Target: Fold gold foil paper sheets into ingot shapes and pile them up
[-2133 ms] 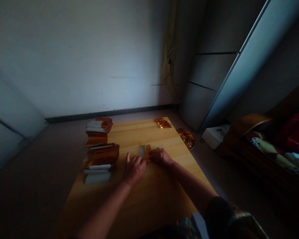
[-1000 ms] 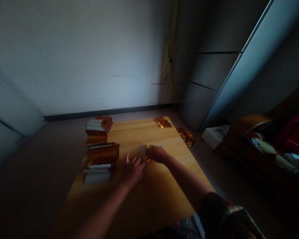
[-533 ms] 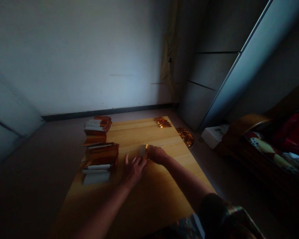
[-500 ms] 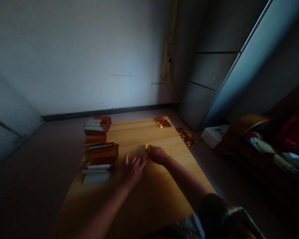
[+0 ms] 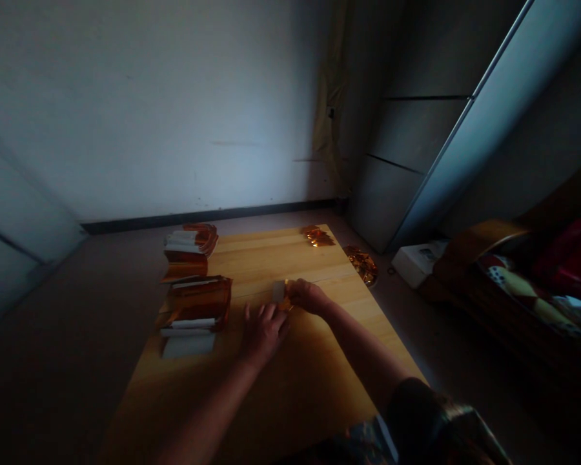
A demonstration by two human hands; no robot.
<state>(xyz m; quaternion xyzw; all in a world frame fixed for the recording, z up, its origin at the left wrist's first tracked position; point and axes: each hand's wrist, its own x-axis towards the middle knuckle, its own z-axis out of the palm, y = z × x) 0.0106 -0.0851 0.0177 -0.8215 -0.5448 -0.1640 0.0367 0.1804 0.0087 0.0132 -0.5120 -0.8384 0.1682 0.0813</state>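
A small piece of foil paper (image 5: 277, 292), pale grey on its left part and shiny gold at its right edge, lies on the wooden table (image 5: 266, 252). My right hand (image 5: 310, 298) is closed on the gold edge, fingers pinched together. Along the near edge of the paper, the fingertips of my left hand (image 5: 264, 332) rest on it, with the fingers spread and the palm low over the wood. Part of the paper is hidden under the fingers of both hands.
On the table's left side lie stacks of copper-coloured foil sheets (image 5: 201, 302) and a curled stack (image 5: 206, 239) behind them. Folded gold pieces (image 5: 318, 236) sit at the far right corner. Beyond the right edge is a heap of shiny foil (image 5: 363, 265), near a white box (image 5: 416, 263).
My right hand has shifted slightly at the paper's gold edge, and more gold shows between the hands. My left hand has stayed almost in place.
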